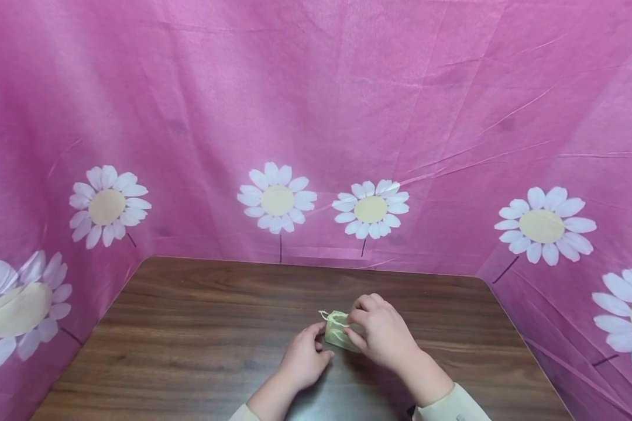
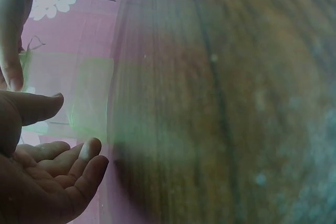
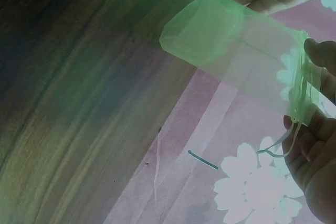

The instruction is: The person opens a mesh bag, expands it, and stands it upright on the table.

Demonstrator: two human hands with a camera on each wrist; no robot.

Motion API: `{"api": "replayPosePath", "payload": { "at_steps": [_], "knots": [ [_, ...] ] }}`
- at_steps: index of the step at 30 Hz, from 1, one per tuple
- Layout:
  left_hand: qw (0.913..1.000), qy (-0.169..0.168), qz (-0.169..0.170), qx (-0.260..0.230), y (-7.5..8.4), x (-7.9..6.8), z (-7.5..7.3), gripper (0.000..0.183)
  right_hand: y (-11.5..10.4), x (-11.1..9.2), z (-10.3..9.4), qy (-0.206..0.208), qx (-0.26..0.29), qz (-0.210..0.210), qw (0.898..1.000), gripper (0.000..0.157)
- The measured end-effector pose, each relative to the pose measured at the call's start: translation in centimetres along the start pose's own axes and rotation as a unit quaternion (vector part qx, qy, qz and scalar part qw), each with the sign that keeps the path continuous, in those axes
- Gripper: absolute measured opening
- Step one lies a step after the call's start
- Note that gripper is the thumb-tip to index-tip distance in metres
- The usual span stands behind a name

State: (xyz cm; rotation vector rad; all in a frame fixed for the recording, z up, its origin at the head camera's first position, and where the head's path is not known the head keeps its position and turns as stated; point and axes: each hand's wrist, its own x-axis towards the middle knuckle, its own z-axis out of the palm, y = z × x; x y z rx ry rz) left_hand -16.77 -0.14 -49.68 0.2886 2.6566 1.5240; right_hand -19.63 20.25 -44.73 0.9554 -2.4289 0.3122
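A small pale-green sheer drawstring pouch [image 1: 339, 335] is between my two hands, and it looks flat and see-through. My right hand [image 1: 381, 333] pinches it by the gathered drawstring end between thumb and fingers. In the right wrist view, thin cord loops [image 3: 278, 148] hang from that end, and the pouch body [image 3: 226, 40] stretches away from the fingers. On the pouch's other side is my left hand [image 1: 302, 358]. Its thumb and loosely bent fingers [image 2: 92, 150] stand apart, overlapping the pouch in the left wrist view without gripping it.
Both hands work over a brown wood-grain table [image 1: 200, 333]. A pink cloth [image 1: 316, 105] printed with white daisies hangs round its back and sides. Light-coloured sleeves [image 1: 450, 406] cover the forearms.
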Motion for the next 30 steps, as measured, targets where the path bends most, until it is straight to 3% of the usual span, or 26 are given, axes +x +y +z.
{"api": "replayPosePath", "payload": {
  "at_steps": [11, 24, 30],
  "knots": [
    [0.9998, -0.007, -0.018, -0.001, -0.08, 0.03, -0.25, 0.059, -0.33, -0.01, -0.10, 0.018, 0.042, -0.021, 0.999, 0.026],
    [0.9998, 0.003, -0.016, 0.011, -0.51, 0.15, -0.16, 0.061, -0.79, -0.06, -0.47, 0.035, 0.056, -0.058, 0.996, 0.028],
    [0.9999, 0.005, -0.011, 0.008, -0.67, 0.05, -0.51, 0.063, -0.89, -0.14, -0.89, 0.043, 0.063, -0.047, 0.996, 0.027]
  ]
}}
